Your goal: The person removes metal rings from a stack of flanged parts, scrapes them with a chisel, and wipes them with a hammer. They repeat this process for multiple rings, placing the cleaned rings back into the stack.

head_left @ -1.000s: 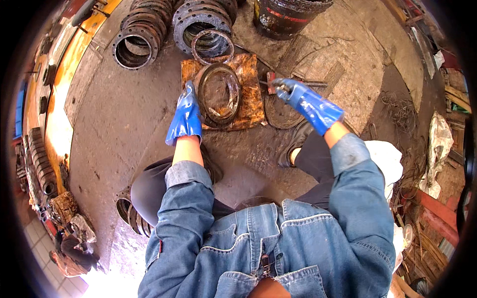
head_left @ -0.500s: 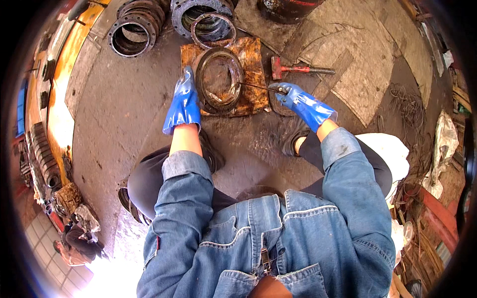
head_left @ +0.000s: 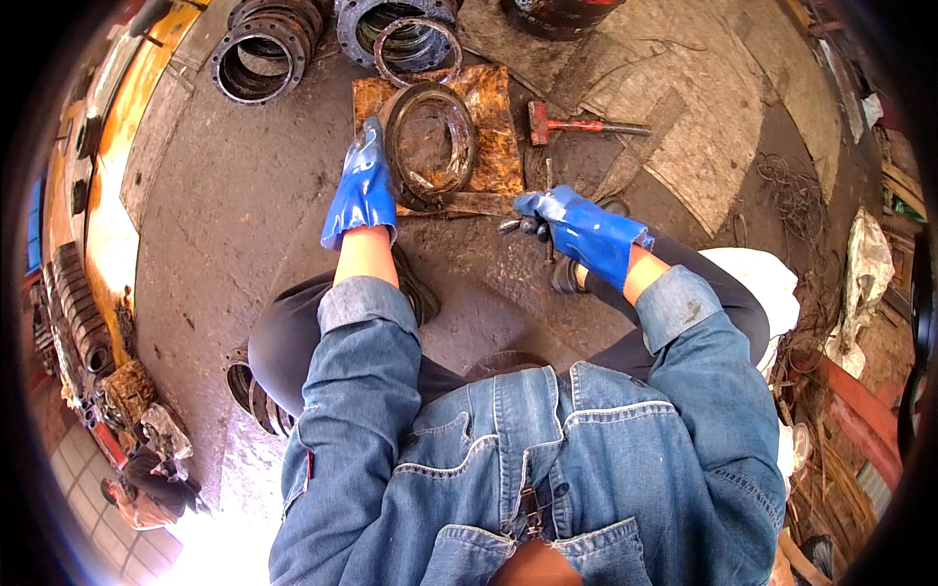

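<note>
A greasy dark metal ring (head_left: 470, 146) stands slightly tilted on an oil-stained brown board (head_left: 500, 107) in front of me. My left hand (head_left: 361, 186), in a blue rubber glove, grips the ring's left side, with its fingers along the outer wall. My right hand (head_left: 562, 220), gloved alike, has blackened fingers curled around a flat metal strip, like a scraper (head_left: 479, 203). The strip's far end meets the ring's lower right rim. Its held end is hidden in the glove.
A red-headed hammer (head_left: 539, 124) lies right of the board. Beyond it are a thinner ring (head_left: 455, 54), a thick flange (head_left: 354, 29) and stacked flanges (head_left: 223, 73). Cardboard sheets (head_left: 703, 137) cover the right floor, with tangled wire (head_left: 796, 186) beside them. A thin rod (head_left: 549, 174) shows by my right hand.
My right hand has come nearer and a little left with the strip, which has moved from the ring's right side to its lower right rim. My left hand remains at the ring.
</note>
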`<state>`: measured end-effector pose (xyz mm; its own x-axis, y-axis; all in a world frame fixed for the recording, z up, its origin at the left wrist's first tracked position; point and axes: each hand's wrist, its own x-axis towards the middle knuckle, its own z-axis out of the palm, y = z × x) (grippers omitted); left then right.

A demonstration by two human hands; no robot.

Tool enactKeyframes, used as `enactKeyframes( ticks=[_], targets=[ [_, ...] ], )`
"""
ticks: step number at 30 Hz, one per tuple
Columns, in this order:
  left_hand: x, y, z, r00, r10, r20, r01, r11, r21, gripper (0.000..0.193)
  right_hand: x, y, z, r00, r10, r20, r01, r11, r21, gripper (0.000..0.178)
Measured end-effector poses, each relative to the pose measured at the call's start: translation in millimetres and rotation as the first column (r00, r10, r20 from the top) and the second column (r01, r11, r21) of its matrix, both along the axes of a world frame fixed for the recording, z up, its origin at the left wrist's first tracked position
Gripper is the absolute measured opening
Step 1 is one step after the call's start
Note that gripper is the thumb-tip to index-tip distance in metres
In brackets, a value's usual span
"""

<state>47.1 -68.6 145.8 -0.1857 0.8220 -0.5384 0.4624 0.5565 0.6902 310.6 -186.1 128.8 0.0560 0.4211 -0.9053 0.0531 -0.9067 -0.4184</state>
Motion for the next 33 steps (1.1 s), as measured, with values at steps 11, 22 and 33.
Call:
enactKeyframes(
  ticks=[11,22,33],
  targets=[
    [-4,-12,-14,0.973,0.05,0.227,-0.065,0.996,0.06,0.067,-9,60,36,0.825,-0.431,-0.365,0.286,0.876,-0.387,0.014],
    [4,-27,3,0.97,0.053,0.238,-0.085,0.988,0.126,0.07,33,88,82,0.78,-0.527,-0.337,0.619,0.728,0.294,0.021],
    [4,-10,-22,0.952,0.073,0.297,-0.106,0.989,0.099,0.068,100,195,166,-0.098,0.095,0.991,-0.747,0.651,-0.137,0.039]
  ],
)
